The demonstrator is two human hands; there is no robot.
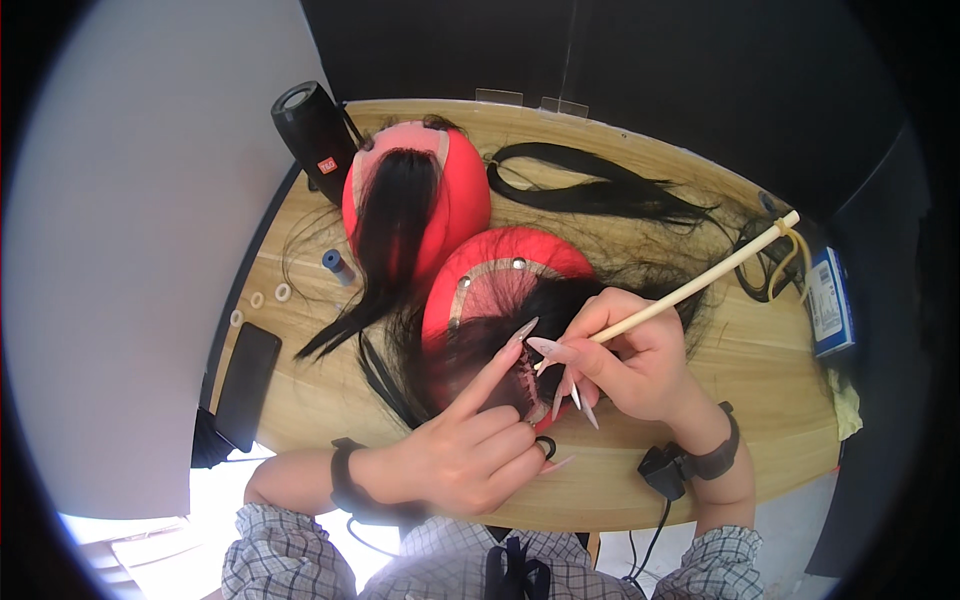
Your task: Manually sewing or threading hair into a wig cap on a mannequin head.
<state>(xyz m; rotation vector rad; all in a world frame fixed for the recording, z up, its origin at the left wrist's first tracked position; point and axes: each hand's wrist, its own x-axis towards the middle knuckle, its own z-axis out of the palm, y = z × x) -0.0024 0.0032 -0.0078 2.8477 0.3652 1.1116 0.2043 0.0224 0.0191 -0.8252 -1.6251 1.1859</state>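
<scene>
While your right hand [640,368] grips a pale rod [695,283], slanting down-left to the wig [480,345], your left hand [465,460] lies beside, index extended, grasp indeterminable.

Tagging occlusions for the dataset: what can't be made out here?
All in the head view:
Pale stick, working tip: too small to read amid the right hand; can't tell whether it catches any strand.
Near red form, lower side: largely hidden by black hair and both hands.
Left hand, folded fingertips: tucked under that hand.
Plaid garment: cut off by the lower edge.
</scene>
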